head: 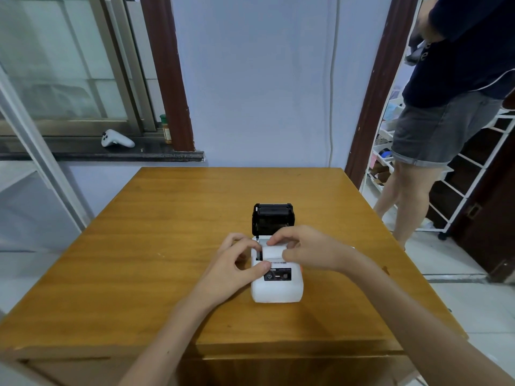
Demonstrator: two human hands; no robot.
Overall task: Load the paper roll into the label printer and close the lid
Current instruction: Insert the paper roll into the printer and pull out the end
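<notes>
Far left, we spot a white controller (117,139) lying on the dark windowsill (83,151). On the wooden tabletop (167,246) our left hand (237,263) steadies the white label printer (277,285), thumb on its front edge, fingers (252,246) curled against the left end of the paper roll (274,252). The roll sits in the open bay under the raised black lid (273,218). Our right hand (309,250) pinches the roll's right end from above. Far right, a person (446,121) stands by a white rack (473,174).
</notes>
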